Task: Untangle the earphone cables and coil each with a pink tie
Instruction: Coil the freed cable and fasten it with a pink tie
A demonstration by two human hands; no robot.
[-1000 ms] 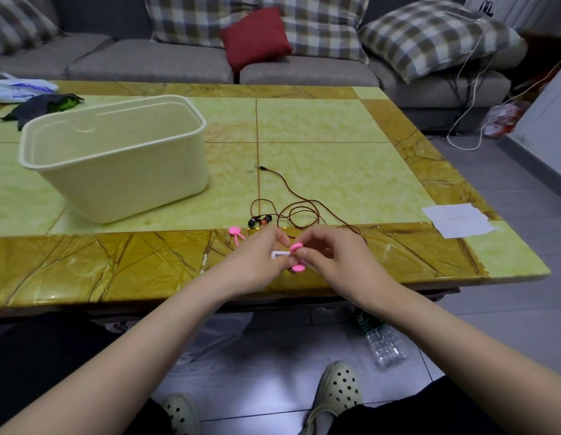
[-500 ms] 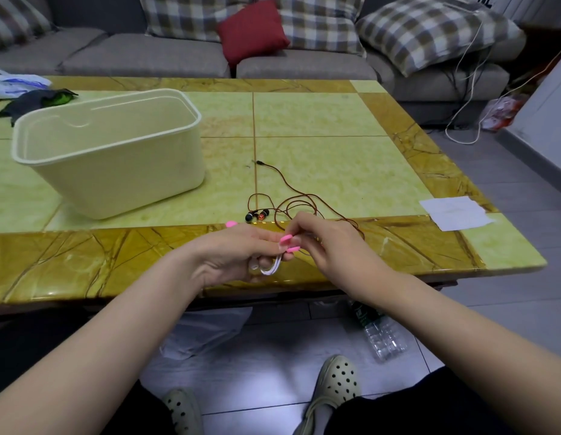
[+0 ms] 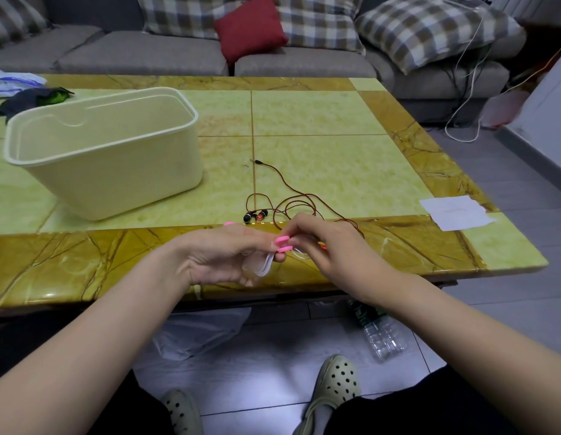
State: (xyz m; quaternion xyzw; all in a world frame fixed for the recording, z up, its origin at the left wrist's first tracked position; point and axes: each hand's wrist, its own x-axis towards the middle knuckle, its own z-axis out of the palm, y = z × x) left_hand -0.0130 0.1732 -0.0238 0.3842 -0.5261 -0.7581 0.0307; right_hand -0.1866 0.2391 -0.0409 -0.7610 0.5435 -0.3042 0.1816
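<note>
Since a second ago the white earphone cable [image 3: 264, 264] has gone from a short stretch held level between the hands to a small bundle of loops hanging under the fingers, and the pink tie [image 3: 283, 240] now shows as two flat ends, one above the other.

She holds the work just over the front edge of the table [image 3: 84, 262], a little right of its middle. Her left hand [image 3: 222, 255] lies palm-up with the fingers curled round the white loops, probably so the coil cannot spring open. Her right hand [image 3: 326, 246] pinches the pink tie between thumb and fingertips against the bundle. I'd say she is closing the tie round this first coil, though her fingers hide whether it has fastened.

Just behind her hands the brown earphone cable [image 3: 299, 199] lies loose on the table near the front edge, its plug end trailing toward the centre. It is untied, so roughly half the job is left. A second pink tie [image 3: 230, 223] peeks out behind her left hand, close by for that cable. A cream bin [image 3: 116, 171] stands toward the left side.
</note>
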